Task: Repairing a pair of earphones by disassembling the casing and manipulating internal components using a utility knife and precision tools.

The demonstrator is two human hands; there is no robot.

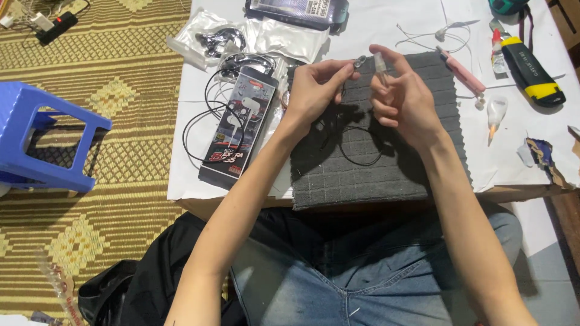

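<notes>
My left hand (315,89) pinches a small dark earbud (360,61) whose thin black cable (356,151) loops down over a grey quilted cloth (374,163). My right hand (403,99) holds a small clear tube or bottle (380,64) upright between thumb and fingers, its tip close to the earbud. Both hands hover above the cloth's far edge, a few centimetres apart.
A dark boxed earphone set (237,130) and black wired earphones (211,102) lie left of the cloth on white paper (519,151). Clear bags (208,39), a pink tool (462,73), a yellow-black utility knife (534,73) and a small glue bottle (495,113) lie around. A blue stool (42,139) stands left.
</notes>
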